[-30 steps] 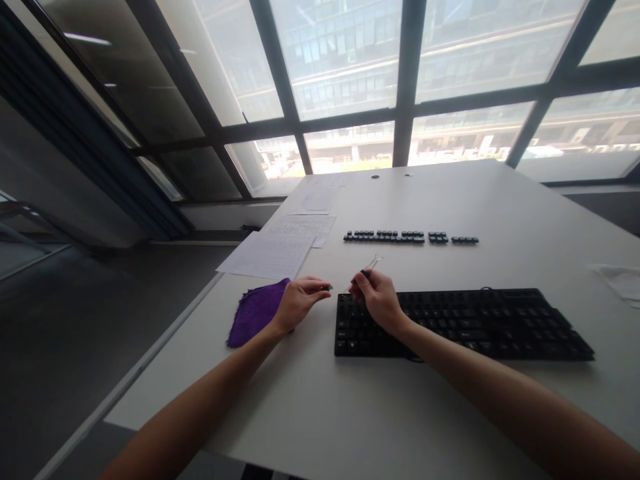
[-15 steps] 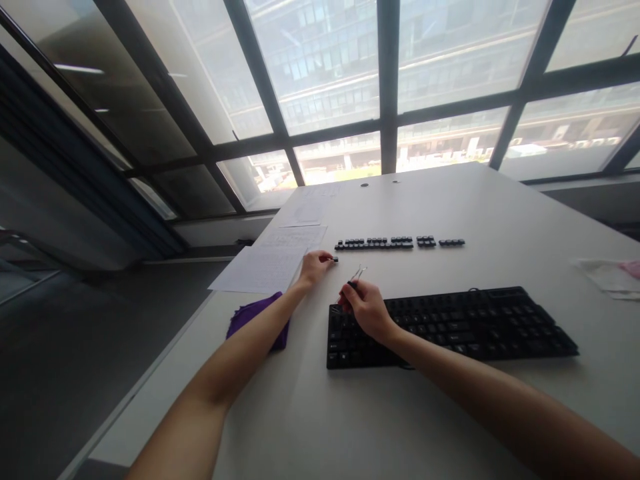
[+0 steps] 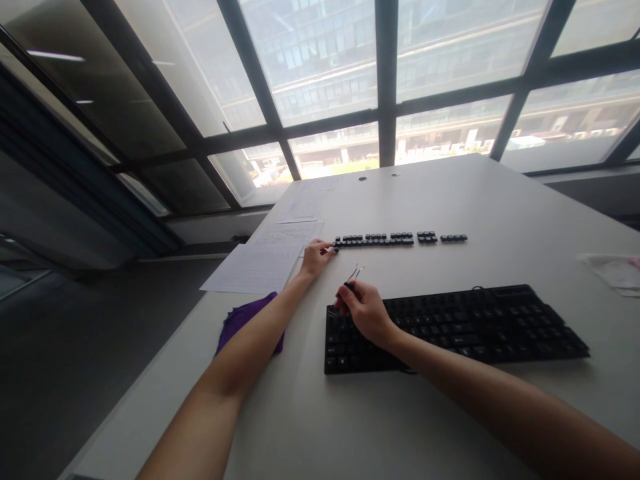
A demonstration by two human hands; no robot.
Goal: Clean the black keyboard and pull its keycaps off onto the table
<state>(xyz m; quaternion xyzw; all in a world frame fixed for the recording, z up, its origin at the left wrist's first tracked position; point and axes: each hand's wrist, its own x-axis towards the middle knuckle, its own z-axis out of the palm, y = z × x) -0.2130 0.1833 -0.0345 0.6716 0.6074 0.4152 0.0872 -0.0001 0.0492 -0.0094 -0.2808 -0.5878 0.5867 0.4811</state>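
My left hand [image 3: 317, 257] is closed with its fingertips on a small black keycap [image 3: 336, 250], at the left end of the laid-out rows of keycaps [image 3: 375, 242]. My right hand [image 3: 367, 308] grips a keycap puller [image 3: 354, 277] by its dark handle, its wire prongs pointing up and away from me. That hand is over the upper left part of a black keyboard [image 3: 450, 333]. Some of the keyboard's keys are hidden under the hand and forearm.
Left of the rows lie written paper sheets [image 3: 255, 267] by the table edge. A purple cloth [image 3: 243, 320] is partly under my left forearm. At the right rests a white and pink packet [image 3: 613, 272]. Windows [image 3: 330, 60] stand beyond the white table [image 3: 290, 413].
My left hand has moved slightly away from me with the keycap, closer to the left end of the keycap rows. The right hand with the puller has barely moved.
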